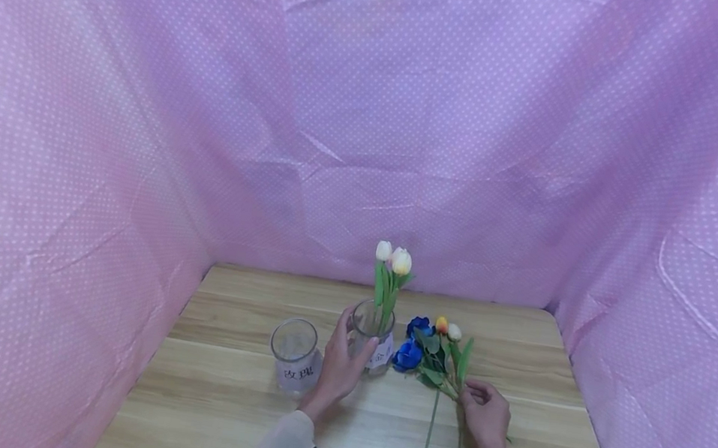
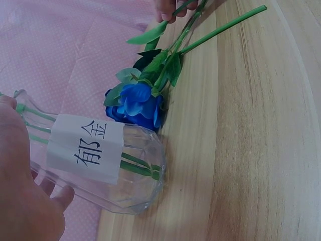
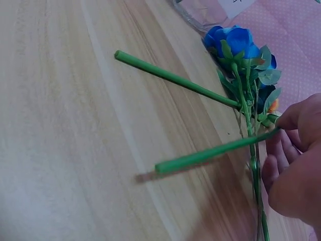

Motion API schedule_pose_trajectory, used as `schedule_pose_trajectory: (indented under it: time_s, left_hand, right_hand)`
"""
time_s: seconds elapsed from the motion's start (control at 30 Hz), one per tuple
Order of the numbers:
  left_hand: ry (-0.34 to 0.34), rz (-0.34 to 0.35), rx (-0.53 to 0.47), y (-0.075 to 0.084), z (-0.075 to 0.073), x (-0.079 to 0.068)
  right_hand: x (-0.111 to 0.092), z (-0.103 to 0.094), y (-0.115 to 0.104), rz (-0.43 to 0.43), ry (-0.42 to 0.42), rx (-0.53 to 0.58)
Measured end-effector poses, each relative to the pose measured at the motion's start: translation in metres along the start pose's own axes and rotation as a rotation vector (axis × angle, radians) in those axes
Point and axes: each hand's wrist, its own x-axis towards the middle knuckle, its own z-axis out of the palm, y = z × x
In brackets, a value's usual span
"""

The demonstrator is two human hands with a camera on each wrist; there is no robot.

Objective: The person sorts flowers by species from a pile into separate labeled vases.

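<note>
My left hand [image 1: 340, 364] grips a clear glass vase [image 2: 143, 193] around its side. The vase has a white paper label [image 2: 86, 148] and contains several pale tulips [image 1: 401, 262], their stems visible through the glass. To the right, my right hand [image 1: 487, 415] pinches a green tulip stem [image 3: 210, 153] between thumb and fingers, its cut end raised slightly off the table. Beside that hand lie blue roses [image 2: 138, 103] with leafy stems. An orange tulip [image 1: 442, 325] and a white tulip [image 1: 454, 333] lie among them; which bloom the pinched stem carries is hard to tell.
A second glass vase [image 1: 294, 340] with a handwritten label stands left of my left hand. Another loose green stem [image 3: 175, 79] lies across the wooden table [image 1: 224, 418]. Pink dotted cloth [image 1: 374, 105] hangs around the back and sides.
</note>
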Motion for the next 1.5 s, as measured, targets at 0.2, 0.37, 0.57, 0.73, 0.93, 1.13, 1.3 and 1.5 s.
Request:
schedule_pose_trajectory:
  time_s: [0.2, 0.37, 0.57, 0.73, 0.93, 1.13, 1.3, 1.5]
  left_hand:
    - [-0.002, -0.004, -0.002, 0.0, 0.0, -0.001]
    - [0.0, 0.003, -0.004, 0.0, 0.0, -0.001]
    - [-0.001, -0.011, -0.003, 0.001, 0.0, -0.001]
    - [0.001, -0.015, 0.001, 0.0, 0.001, -0.001]
    - [0.004, -0.013, 0.003, 0.0, 0.001, 0.0]
    - [0.003, -0.012, 0.007, -0.001, 0.001, 0.001]
    - [0.001, -0.008, 0.003, -0.001, 0.001, 0.002]
    - [-0.003, -0.004, -0.007, -0.002, 0.001, 0.001]
  right_hand:
    - [-0.002, -0.001, -0.003, 0.019, -0.04, 0.035]
    - [-0.002, -0.001, -0.004, 0.026, -0.074, 0.042]
    - [0.0, -0.001, -0.003, 0.034, -0.088, 0.065]
    - [-0.002, -0.001, -0.005, 0.045, -0.105, 0.088]
    - [-0.002, -0.002, -0.01, 0.03, -0.119, 0.121]
    - [-0.004, -0.003, -0.015, 0.012, -0.13, 0.153]
    - [-0.004, -0.004, -0.023, 0.01, -0.131, 0.198]
    - [-0.005, -0.006, -0.034, -0.031, -0.114, 0.232]
